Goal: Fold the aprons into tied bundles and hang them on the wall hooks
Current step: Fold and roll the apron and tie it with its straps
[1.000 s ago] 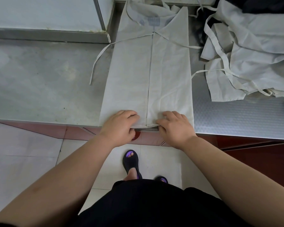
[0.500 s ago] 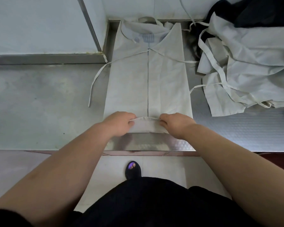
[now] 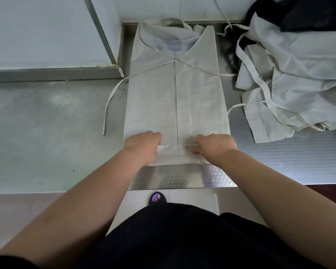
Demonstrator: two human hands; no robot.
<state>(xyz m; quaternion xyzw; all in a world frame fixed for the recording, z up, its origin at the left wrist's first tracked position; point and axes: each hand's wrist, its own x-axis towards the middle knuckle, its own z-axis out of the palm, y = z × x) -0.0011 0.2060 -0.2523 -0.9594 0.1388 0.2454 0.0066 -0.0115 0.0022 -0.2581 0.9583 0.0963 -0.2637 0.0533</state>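
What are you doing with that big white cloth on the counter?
A person is folding a white apron on the steel counter. Its sides are already folded in to meet down the middle, with a tie string trailing off each side. The left grip and right grip, both bare hands, hold the near end, turned over into a first narrow fold. A rumpled pile of aprons waits on the right.

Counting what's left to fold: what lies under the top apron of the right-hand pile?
More pale cloth and ties show under the top apron, on the counter; dark cloth lies behind. How many aprons are beneath is covered.
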